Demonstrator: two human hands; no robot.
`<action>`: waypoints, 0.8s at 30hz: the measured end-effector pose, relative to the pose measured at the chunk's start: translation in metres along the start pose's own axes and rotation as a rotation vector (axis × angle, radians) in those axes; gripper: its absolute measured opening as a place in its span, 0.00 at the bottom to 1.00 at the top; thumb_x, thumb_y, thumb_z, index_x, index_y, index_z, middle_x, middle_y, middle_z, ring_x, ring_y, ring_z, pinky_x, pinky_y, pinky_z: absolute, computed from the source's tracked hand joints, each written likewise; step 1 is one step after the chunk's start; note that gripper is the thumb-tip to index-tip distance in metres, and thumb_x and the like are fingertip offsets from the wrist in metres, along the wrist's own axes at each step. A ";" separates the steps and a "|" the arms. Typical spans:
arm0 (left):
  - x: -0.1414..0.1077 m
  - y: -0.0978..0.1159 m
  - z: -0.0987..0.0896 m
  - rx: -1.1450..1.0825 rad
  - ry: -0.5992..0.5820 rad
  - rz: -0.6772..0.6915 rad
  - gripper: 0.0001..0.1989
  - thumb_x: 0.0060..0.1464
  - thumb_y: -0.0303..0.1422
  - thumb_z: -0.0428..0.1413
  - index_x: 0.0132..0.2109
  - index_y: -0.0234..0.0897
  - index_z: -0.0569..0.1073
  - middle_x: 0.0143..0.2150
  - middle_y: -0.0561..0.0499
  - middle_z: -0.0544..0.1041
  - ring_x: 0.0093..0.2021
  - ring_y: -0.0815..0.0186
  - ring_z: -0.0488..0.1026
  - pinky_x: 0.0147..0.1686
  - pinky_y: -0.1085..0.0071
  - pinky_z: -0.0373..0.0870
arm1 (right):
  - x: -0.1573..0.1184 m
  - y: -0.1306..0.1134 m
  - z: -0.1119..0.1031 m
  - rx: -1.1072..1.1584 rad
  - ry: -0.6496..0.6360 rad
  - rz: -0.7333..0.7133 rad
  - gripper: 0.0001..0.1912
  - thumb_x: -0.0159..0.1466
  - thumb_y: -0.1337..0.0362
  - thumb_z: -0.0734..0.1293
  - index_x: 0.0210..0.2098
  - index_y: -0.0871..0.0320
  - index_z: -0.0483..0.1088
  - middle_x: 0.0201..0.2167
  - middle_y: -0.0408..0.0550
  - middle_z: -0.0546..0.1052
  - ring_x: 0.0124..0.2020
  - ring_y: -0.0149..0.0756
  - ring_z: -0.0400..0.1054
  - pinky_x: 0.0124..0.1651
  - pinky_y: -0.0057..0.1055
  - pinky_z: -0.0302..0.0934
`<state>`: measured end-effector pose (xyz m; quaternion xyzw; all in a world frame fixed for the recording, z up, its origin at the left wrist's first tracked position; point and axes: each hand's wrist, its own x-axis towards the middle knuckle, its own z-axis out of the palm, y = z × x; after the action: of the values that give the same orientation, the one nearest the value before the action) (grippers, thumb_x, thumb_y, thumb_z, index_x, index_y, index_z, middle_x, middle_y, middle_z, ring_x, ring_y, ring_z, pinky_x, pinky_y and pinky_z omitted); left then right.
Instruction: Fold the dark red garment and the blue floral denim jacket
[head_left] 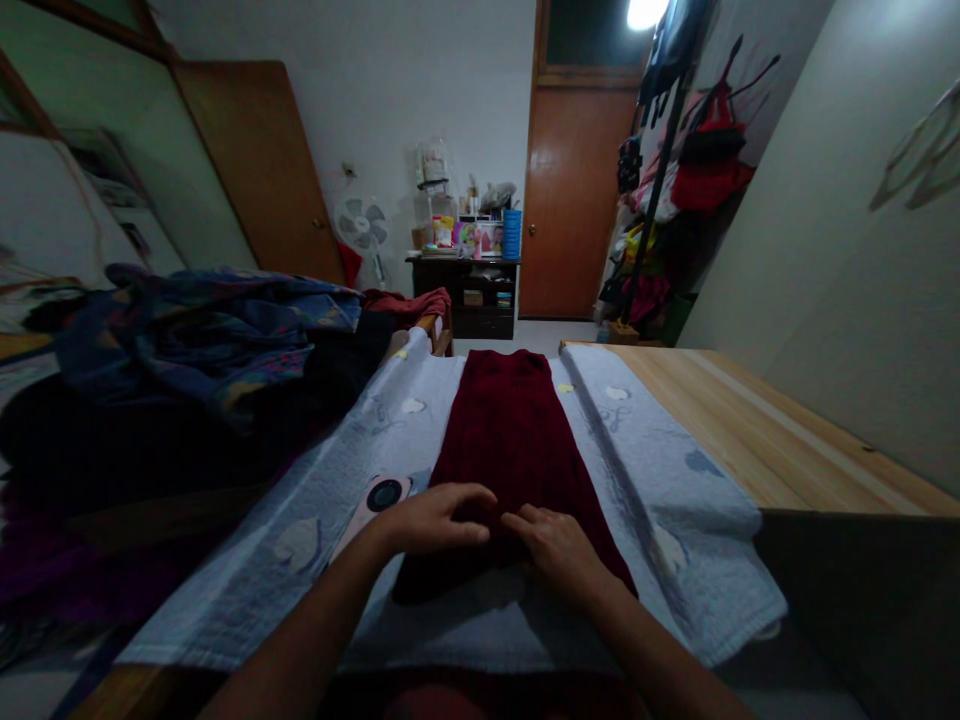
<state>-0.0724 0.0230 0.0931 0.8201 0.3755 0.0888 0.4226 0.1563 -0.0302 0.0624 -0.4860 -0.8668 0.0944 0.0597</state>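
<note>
A dark red garment point(514, 430) lies lengthwise, folded into a long strip, on a pale blue-grey patterned cloth point(465, 630). Over the garment's near left part, my left hand point(442, 517) has its thumb and fingers apart, with nothing between them. My right hand point(555, 545) rests on the near part of the garment, its fingers slightly bent and loosely apart, holding nothing visible. A small gap separates the two hands. Beside my left wrist, a pink phone point(371, 505) with a round dark camera ring lies on the cloth, partly covered by my forearm.
Clothes point(202, 350) are heaped at the left. A wooden board point(712, 410) extends to the right under the patterned cloth. Farther back stand a white fan point(363, 225), a dark cabinet point(465, 300) with items on top, and a wooden door point(574, 200). Bags hang at the right.
</note>
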 end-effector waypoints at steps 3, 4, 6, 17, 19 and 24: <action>0.033 -0.009 -0.026 0.030 0.034 0.027 0.21 0.57 0.37 0.53 0.58 0.39 0.69 0.58 0.48 0.74 0.57 0.63 0.70 0.58 0.65 0.64 | 0.002 0.001 -0.006 -0.011 -0.023 0.000 0.21 0.64 0.68 0.60 0.55 0.49 0.68 0.42 0.47 0.76 0.42 0.37 0.71 0.39 0.29 0.58; 0.047 -0.013 -0.031 0.059 0.027 0.032 0.21 0.57 0.35 0.52 0.58 0.39 0.69 0.59 0.48 0.73 0.58 0.63 0.69 0.59 0.65 0.63 | 0.004 0.001 -0.008 -0.012 -0.031 -0.001 0.21 0.64 0.68 0.60 0.55 0.49 0.68 0.42 0.47 0.76 0.42 0.37 0.71 0.39 0.29 0.58; 0.076 -0.021 -0.036 0.140 0.009 0.063 0.20 0.57 0.32 0.52 0.57 0.38 0.69 0.63 0.47 0.69 0.63 0.63 0.64 0.63 0.63 0.58 | 0.006 0.002 -0.012 -0.004 -0.049 -0.006 0.21 0.62 0.69 0.60 0.53 0.49 0.68 0.42 0.46 0.75 0.41 0.37 0.71 0.38 0.29 0.57; 0.172 -0.059 -0.041 0.476 -0.097 0.227 0.22 0.61 0.38 0.51 0.61 0.46 0.66 0.70 0.47 0.59 0.72 0.53 0.45 0.65 0.43 0.44 | 0.022 0.021 -0.041 0.100 -0.145 0.013 0.29 0.53 0.71 0.63 0.54 0.47 0.67 0.42 0.44 0.76 0.40 0.39 0.72 0.36 0.29 0.56; 0.176 -0.064 -0.040 0.465 -0.138 0.223 0.23 0.60 0.39 0.54 0.62 0.46 0.66 0.70 0.45 0.58 0.71 0.52 0.45 0.64 0.41 0.44 | 0.026 0.027 -0.053 0.113 -0.123 0.016 0.31 0.52 0.71 0.62 0.55 0.46 0.67 0.44 0.45 0.75 0.41 0.39 0.72 0.38 0.30 0.57; 0.182 -0.073 -0.050 0.322 -0.188 0.228 0.24 0.56 0.39 0.58 0.60 0.47 0.69 0.70 0.46 0.58 0.72 0.51 0.44 0.65 0.41 0.42 | 0.041 0.046 -0.085 0.211 -0.081 -0.007 0.28 0.55 0.71 0.62 0.54 0.46 0.69 0.46 0.44 0.76 0.42 0.37 0.71 0.43 0.30 0.60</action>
<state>-0.0070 0.2066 0.0371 0.9188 0.2485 -0.0017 0.3065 0.1898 0.0368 0.1356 -0.4697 -0.8555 0.2044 0.0760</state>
